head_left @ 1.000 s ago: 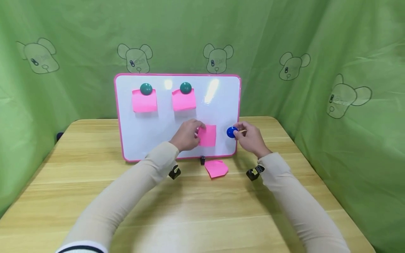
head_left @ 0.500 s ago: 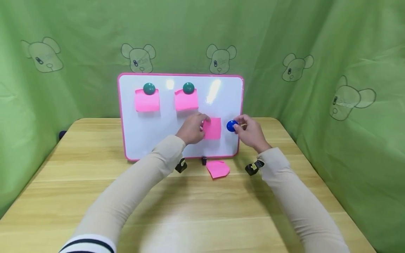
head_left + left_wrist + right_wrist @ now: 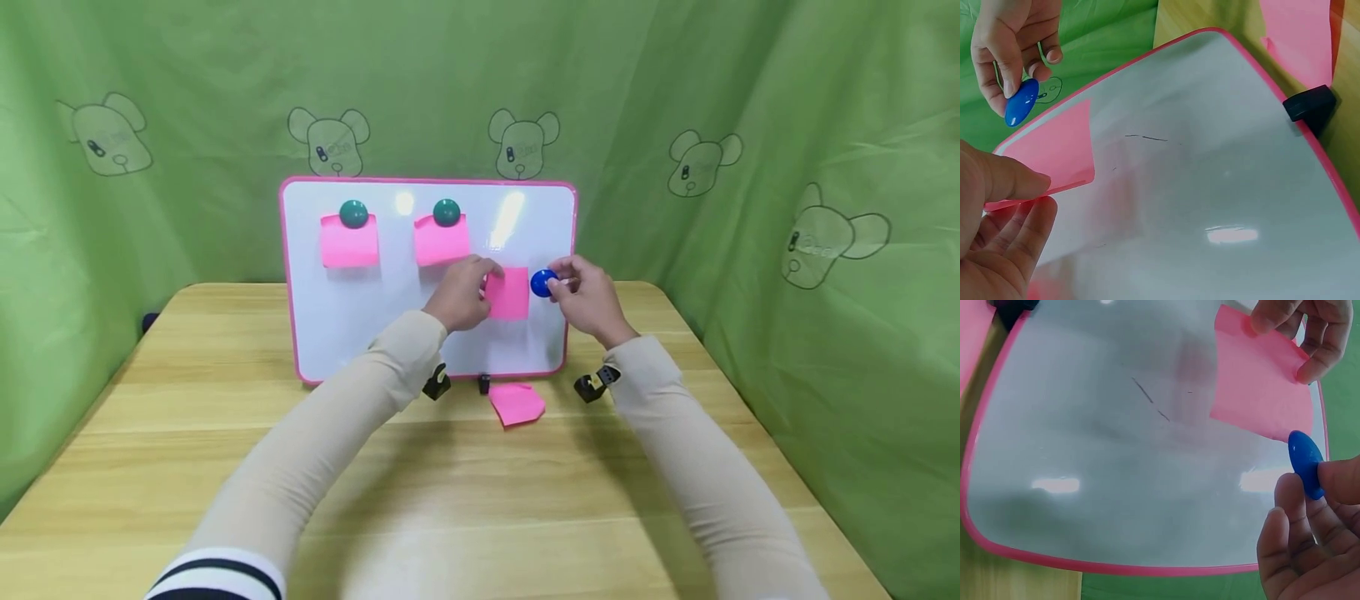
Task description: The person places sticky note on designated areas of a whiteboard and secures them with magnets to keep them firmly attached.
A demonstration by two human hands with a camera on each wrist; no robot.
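My left hand [image 3: 462,293] pinches the left edge of a pink sticky note [image 3: 512,293], holding it in front of the right half of a whiteboard [image 3: 405,342]. In the left wrist view the thumb lies over the note's edge and the fingers are under it. My right hand [image 3: 592,298] holds a round blue magnet [image 3: 543,283] between thumb and fingers, just right of the note. The right wrist view shows the magnet [image 3: 1305,464] tilted on edge, close to the note's corner. Two green magnets [image 3: 354,214] hold two other pink notes [image 3: 349,243] on the board's upper part.
The pink-framed board stands upright on a wooden table [image 3: 465,517]. A black clip [image 3: 484,384] sits at its bottom edge, with a loose pink note [image 3: 517,404] lying in front. Green curtains [image 3: 420,75] hang behind and at the sides.
Both hands have moved up along the board, with the note and the blue magnet still held. The magnet is now nearer the note's right edge.
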